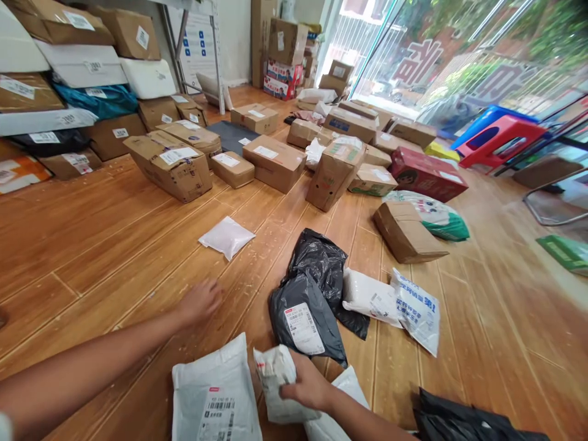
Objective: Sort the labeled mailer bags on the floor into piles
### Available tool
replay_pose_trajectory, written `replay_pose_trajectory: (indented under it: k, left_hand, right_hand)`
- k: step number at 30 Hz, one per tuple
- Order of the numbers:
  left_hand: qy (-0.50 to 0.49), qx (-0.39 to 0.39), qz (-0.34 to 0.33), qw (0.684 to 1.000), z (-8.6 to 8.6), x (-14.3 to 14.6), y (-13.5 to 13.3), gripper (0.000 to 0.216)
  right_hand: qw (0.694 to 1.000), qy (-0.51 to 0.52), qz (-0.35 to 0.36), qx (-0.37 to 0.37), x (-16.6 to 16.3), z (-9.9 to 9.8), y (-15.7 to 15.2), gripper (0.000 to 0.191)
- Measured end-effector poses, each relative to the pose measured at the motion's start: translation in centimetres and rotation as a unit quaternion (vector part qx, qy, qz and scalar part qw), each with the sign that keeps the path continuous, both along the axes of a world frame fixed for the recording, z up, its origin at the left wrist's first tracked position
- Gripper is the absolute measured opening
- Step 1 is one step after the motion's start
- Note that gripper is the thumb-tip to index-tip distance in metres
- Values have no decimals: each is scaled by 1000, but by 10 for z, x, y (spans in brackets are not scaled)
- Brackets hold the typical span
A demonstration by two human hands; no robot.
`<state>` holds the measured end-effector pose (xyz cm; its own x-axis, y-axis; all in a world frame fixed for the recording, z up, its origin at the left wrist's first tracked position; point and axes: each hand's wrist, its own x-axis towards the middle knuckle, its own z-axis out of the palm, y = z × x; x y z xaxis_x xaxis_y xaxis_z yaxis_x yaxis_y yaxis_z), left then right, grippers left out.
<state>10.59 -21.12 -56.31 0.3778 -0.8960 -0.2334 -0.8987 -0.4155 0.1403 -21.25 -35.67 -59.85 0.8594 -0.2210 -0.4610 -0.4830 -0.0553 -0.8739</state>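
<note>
Parcels lay spread over the wooden floor (92,245), and most looked not yet handled: cardboard boxes (172,165) crowded the far side near the shelves and the window, while soft mail bags sat loose in the middle. Close to the person only a few bags had been gathered, so the work seemed to be at an early stage.

The right hand (309,384) was closed around a small white bag (275,383), gripping it at its side, low by the near edge of the floor. That bag rested between a larger white bag with a barcode label (215,395) and a grey bag (305,318).

The left hand (199,301) was stretched forward over bare boards, palm down, fingers loosely apart and holding nothing; a small white packet (226,236) lay beyond it, well apart.
</note>
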Motion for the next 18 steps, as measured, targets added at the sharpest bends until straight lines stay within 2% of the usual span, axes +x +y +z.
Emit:
replay_pose_trajectory:
  k: [2, 4, 5, 7, 10, 13, 16, 18]
  left_hand:
    - [-21, 2, 105, 994, 6, 18, -53, 37]
    - [-29, 0, 180, 983, 4, 33, -95, 50]
    - [-28, -5, 211, 977, 1, 38, -111, 54]
    - [-13, -27, 260, 965, -5, 46, -131, 48]
    - [44, -100, 276, 955, -3, 54, -143, 33]
    - [173, -179, 248, 936, 11, 53, -146, 13]
    - [367, -190, 248, 876, 28, 37, -139, 13]
    - [484, -170, 252, 821, 37, 15, -128, 15]
  right_hand:
    - [997, 10, -34, 65, -18, -7, 10, 50]
    - [995, 4, -45, 91, -26, -15, 21, 48]
    - [994, -2, -44, 98, -26, -19, 27, 47]
    - [991, -5, -69, 111, -23, -26, 38, 45]
    - [973, 12, -154, 171, -18, -28, 49, 43]
    - [950, 12, -205, 234, -23, -18, 44, 53]
    - [919, -10, -273, 284, -32, 6, 16, 56]
    - [922, -23, -302, 242, -34, 30, -10, 54]
